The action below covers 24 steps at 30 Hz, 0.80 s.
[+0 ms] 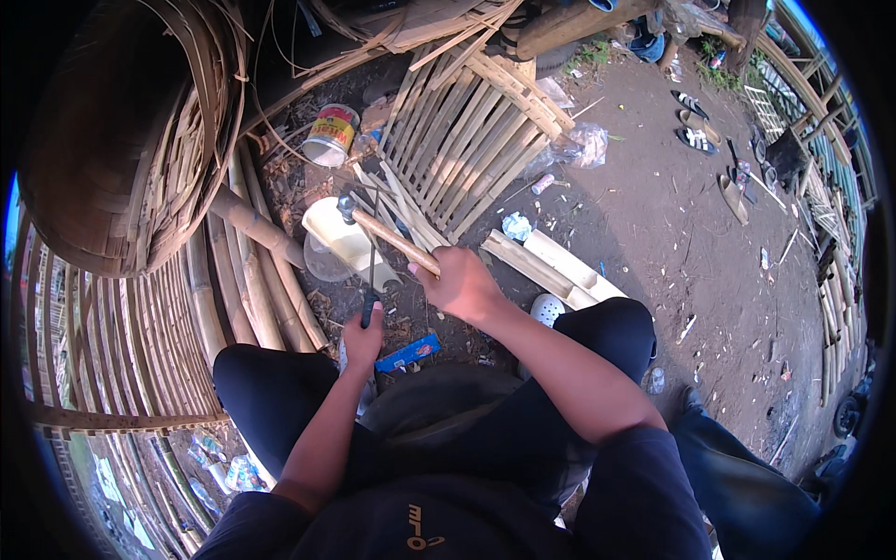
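My right hand [464, 285] is closed around the wooden handle of a hammer [397, 240]. Its metal head lies up and to the left, near the upper part of the tool in my other hand. My left hand [362, 338] grips the dark handle of a long, thin-bladed tool [372, 263] pointing away from me; its exact kind is unclear. Behind both tools is a pale, curved, trough-like piece [338, 233], partly covered by them. A blue box [409, 353] lies on the ground just right of my left hand.
Split bamboo pieces [551, 271] lie ahead of my right knee. Beyond stands a slatted bamboo frame [471, 140], with a paint can [331, 133] to its left. Bamboo poles [266, 271] and a big woven roll [121, 140] fill the left. Sandals [698, 131] lie at far right.
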Available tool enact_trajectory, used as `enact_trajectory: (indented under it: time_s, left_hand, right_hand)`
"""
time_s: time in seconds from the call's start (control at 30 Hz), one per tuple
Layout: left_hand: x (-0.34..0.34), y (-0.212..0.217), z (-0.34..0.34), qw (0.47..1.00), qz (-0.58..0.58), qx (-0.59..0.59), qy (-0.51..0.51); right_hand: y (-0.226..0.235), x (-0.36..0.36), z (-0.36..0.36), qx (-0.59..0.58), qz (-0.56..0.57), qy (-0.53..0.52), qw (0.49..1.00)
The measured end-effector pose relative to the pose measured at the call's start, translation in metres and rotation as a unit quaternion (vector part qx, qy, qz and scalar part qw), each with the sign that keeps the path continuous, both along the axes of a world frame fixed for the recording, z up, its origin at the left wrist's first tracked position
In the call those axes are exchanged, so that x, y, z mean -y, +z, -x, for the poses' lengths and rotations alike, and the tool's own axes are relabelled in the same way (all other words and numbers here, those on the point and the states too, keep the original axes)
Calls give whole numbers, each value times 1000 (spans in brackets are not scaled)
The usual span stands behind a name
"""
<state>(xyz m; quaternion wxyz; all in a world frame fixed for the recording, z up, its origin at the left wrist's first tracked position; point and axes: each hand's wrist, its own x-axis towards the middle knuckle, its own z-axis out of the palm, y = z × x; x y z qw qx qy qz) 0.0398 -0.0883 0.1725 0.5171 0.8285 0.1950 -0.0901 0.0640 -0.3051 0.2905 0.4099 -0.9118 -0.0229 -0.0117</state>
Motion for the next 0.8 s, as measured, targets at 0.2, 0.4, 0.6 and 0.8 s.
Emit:
enact_trajectory:
  time_s: [0.2,0.4,0.6,0.8]
  left_hand:
    - [-10,-28,3,997,-42,72,-3]
    - [-5,-5,0,998,46,14,27]
    - [-4,-1,2,999,36,2,7]
    - [-9,-17,3,998,1,59,3]
  right_hand:
    - [-16,-16,-4,-72,11,0,997]
    - [-42,-17,0,-62,65,24,996]
    - [-57,-17,-2,-110,121,53,985]
    - [-64,-21,-1,-55,103,31,993]
